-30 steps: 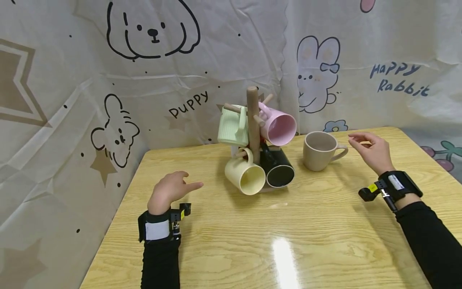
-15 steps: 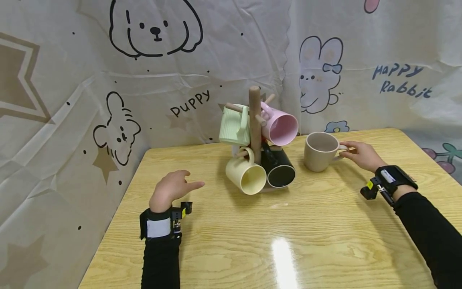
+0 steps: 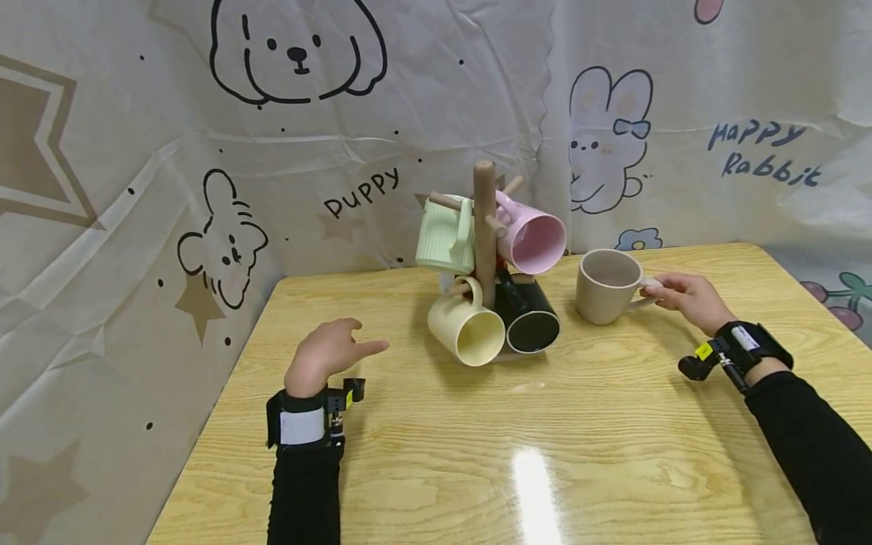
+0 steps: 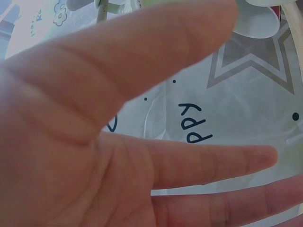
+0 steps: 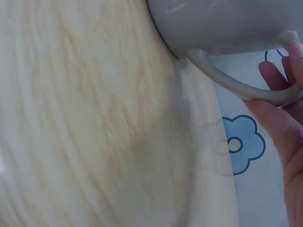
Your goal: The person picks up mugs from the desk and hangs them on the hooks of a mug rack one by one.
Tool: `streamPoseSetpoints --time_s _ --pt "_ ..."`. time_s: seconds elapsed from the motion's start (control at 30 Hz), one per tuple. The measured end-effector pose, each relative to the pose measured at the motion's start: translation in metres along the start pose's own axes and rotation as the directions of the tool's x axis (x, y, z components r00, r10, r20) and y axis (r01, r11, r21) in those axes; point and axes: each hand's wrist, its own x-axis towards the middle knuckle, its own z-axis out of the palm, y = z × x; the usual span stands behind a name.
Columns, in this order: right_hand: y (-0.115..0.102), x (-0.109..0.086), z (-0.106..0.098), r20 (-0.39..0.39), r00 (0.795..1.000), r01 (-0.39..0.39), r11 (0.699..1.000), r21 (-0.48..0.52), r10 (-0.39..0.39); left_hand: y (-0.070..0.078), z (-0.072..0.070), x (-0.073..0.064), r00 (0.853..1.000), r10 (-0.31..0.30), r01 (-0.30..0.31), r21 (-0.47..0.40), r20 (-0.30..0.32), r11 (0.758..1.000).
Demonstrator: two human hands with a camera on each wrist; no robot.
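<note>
At the table's right side stands an upright beige mug (image 3: 608,291), its handle pointing right. My right hand (image 3: 696,301) pinches that handle (image 5: 232,85) between thumb and fingers. On the left, my left hand (image 3: 328,353) hovers over the table with thumb and fingers apart, holding nothing; the left wrist view shows its straight fingers (image 4: 213,163). Between the hands is a wooden mug tree (image 3: 485,235). On its pegs hang a green mug (image 3: 444,238), a pink mug (image 3: 534,236), a yellow mug (image 3: 470,329) and a black mug (image 3: 530,322).
The wooden table (image 3: 436,454) reaches back to a printed cloth backdrop (image 3: 381,68), which also covers the left side. The mug tree stands close to the beige mug's left. A bright reflection lies on the table's front part.
My right hand has moved left to the beige mug and taken hold of its handle. The mug stays in place on the table. My left hand keeps its pose.
</note>
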Motion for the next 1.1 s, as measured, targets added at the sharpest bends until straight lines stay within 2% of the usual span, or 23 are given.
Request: streamPoseSetpoints --time_s 0.13,0.37,0.63,0.73,0.83,0.93,1.0,1.1 --pt "0.001 -0.006 0.007 -0.087 0.996 0.03 0.999 0.026 -0.028 0.0 0.0 0.0 1.0 0.004 -0.004 -0.003 0.001 1.0" --pt "0.009 -0.021 0.011 -0.231 0.973 0.015 0.99 0.138 0.017 0.002 -0.001 0.0 1.0 0.017 -0.017 0.002 0.001 1.0" --pt "0.05 -0.033 0.003 -0.378 0.926 0.083 0.981 0.176 -0.01 0.003 -0.004 -0.001 1.0 0.021 -0.021 -0.001 -0.002 1.0" --pt "0.058 -0.038 0.001 -0.408 0.913 0.124 0.965 0.231 -0.019 0.004 -0.005 -0.002 1.0 0.025 -0.025 -0.014 0.005 1.0" --pt "0.058 -0.042 0.002 -0.423 0.905 0.195 0.932 0.306 -0.051 0.004 -0.005 -0.003 1.0 0.028 -0.028 -0.026 0.013 0.999" --pt "0.037 -0.052 0.004 -0.406 0.911 0.25 0.885 0.392 -0.077 0.003 -0.004 -0.005 0.999 0.03 -0.03 -0.031 0.013 0.999" --pt "0.008 -0.063 0.009 -0.39 0.916 0.251 0.892 0.375 -0.093 0.003 -0.004 -0.006 0.999 0.032 -0.032 -0.03 0.011 0.999" --pt "-0.043 -0.081 0.02 -0.371 0.923 0.226 0.924 0.308 -0.102 0.003 -0.004 -0.007 0.999 0.035 -0.035 -0.029 0.007 0.999"
